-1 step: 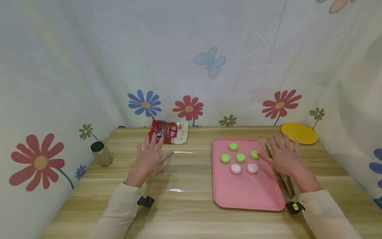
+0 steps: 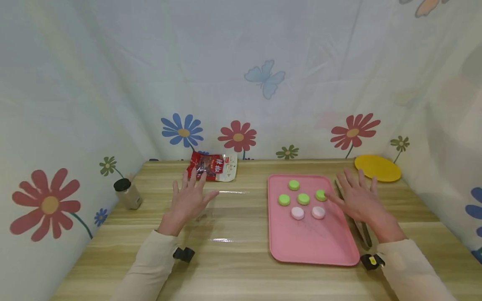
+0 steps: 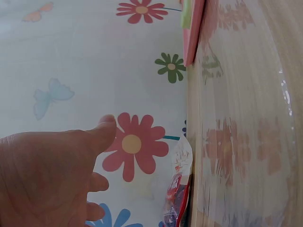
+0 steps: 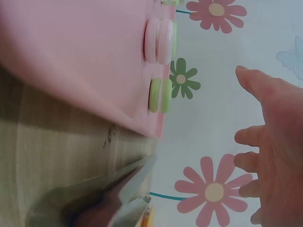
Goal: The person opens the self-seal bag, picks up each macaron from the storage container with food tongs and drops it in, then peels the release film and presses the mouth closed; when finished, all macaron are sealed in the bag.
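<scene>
My left hand (image 2: 187, 203) is held above the table with its fingers spread, holding nothing. Beyond its fingertips lies a red and white snack packet (image 2: 222, 166). My right hand (image 2: 359, 201) hovers, fingers apart and nothing in it, over the right edge of a pink tray (image 2: 297, 248). On that tray sit several green macarons (image 2: 303, 198) and two pink macarons (image 2: 297, 213). In the head view the right thumb overlaps the edge of the rightmost green macaron (image 2: 320, 195); the right wrist view shows that hand raised clear. Metal tongs (image 2: 364, 235) lie beside the tray, partly hidden under the right hand.
A yellow plate (image 2: 378, 168) lies at the back right of the wooden table (image 2: 233, 276). At the left edge stands a jar with a black lid (image 2: 128, 194). Shiny clear film (image 3: 246, 113) covers part of the tabletop. A flowered cloth (image 2: 211, 83) hangs around the table.
</scene>
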Demonstrator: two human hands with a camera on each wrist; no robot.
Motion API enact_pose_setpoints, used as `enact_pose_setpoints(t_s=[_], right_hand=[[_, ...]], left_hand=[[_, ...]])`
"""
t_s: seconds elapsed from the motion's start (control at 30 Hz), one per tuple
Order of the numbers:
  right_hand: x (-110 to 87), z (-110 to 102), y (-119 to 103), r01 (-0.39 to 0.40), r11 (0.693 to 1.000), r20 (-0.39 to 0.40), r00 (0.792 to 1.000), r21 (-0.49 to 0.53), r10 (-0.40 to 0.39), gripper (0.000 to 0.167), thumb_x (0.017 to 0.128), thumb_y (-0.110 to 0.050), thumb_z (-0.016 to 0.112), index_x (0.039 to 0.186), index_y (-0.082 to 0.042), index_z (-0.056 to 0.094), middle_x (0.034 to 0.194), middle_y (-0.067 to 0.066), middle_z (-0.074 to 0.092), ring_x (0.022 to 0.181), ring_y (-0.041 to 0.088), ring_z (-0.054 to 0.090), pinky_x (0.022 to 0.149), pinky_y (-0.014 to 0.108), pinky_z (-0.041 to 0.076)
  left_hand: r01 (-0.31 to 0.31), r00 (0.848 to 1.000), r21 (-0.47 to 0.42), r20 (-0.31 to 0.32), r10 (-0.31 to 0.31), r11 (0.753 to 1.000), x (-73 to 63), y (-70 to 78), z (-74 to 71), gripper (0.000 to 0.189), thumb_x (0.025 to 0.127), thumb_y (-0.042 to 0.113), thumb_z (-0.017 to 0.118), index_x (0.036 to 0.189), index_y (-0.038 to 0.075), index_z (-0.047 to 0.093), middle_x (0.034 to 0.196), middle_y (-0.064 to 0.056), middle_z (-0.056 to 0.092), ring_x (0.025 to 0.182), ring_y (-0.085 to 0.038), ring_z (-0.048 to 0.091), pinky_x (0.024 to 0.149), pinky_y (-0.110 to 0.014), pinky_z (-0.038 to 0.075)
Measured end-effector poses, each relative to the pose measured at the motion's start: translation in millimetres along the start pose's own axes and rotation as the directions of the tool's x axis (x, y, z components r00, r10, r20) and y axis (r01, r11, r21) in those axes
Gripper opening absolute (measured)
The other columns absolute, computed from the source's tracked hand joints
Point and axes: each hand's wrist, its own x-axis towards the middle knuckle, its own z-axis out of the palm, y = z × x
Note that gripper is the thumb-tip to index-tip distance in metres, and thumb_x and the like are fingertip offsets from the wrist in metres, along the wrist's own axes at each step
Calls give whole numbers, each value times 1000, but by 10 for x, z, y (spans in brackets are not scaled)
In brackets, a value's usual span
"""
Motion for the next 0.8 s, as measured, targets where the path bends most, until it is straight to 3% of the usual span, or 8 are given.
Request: enact_pose_setpoints(t_s=[0.47, 0.67, 0.8], right_hand=[[-33, -2, 44, -15, 1000, -3, 1000, 13, 15, 89, 98, -64, 44, 153, 5, 31, 157, 34, 19, 139, 65, 6, 104, 80, -7], [-92, -2, 143, -18, 999, 18, 1000, 30, 18, 78, 102, -54, 46, 149, 8, 34, 154, 37, 25, 136, 65, 18, 105, 80, 10], [-107, 18, 277, -15, 1000, 33, 999, 11, 15, 70, 103, -41, 50, 140, 17, 40, 142, 42, 38, 127, 63, 35, 104, 74, 27]], left_hand=[[-8, 1000, -7, -10, 8, 1000, 5, -45, 66, 86, 98, 65, 43, 160, 9, 22, 165, -24, 6, 149, -47, -7, 113, -71, -5], [-25, 1000, -7, 9, 25, 1000, 14, -22, 90, 86, 99, 65, 42, 160, 9, 21, 164, -25, 6, 148, -49, -3, 113, -71, -1], [-31, 999, -11, 30, 31, 999, 35, 19, 143, 84, 99, 64, 41, 160, 9, 21, 165, -23, 6, 149, -47, 0, 114, -71, 3]])
